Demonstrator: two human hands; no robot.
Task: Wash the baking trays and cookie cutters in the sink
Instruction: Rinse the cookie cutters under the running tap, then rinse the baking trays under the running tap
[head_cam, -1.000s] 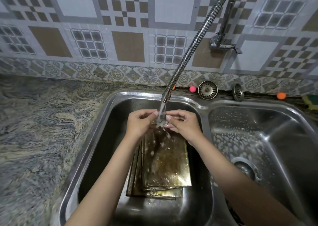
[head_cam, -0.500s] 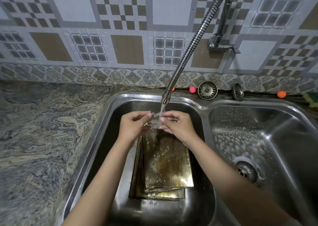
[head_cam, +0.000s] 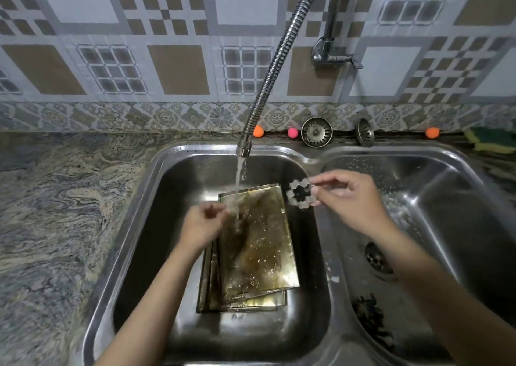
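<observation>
The right hand (head_cam: pixel 353 201) pinches a flower-shaped cookie cutter (head_cam: pixel 300 193) between thumb and fingertips, holding it up above the divider (head_cam: pixel 321 226) between the two basins, just off the far right corner of the trays. The left hand (head_cam: pixel 202 223) is blurred, fingers loosely curled inward right beside the water stream (head_cam: pixel 238 187); whether it holds anything I cannot tell. Under and between the hands lies a stack of gold baking trays (head_cam: pixel 259 248), flat on the floor of the left basin (head_cam: pixel 156 226), wet and streaked brown, the water landing on the top tray's far end close to the left fingertips. There is bare steel floor all round the stack, widest on the near side below the left forearm. Beyond the right wrist the right basin (head_cam: pixel 446 212) is flecked with suds, its drain (head_cam: pixel 377 258) showing beside the right forearm, and something dark sits nearer in that basin, too dim to name. Further out, past both hands, the flexible faucet hose (head_cam: pixel 275 67) slants down over the left basin, ending above the left hand. Along the back ledge stand two metal strainers (head_cam: pixel 317 131), small orange and pink balls (head_cam: pixel 292 132), and a green-and-yellow sponge (head_cam: pixel 491 139) far off to the right. A marbled countertop (head_cam: pixel 55 212) spreads left of the left arm, with the tiled wall (head_cam: pixel 167 58) behind.
</observation>
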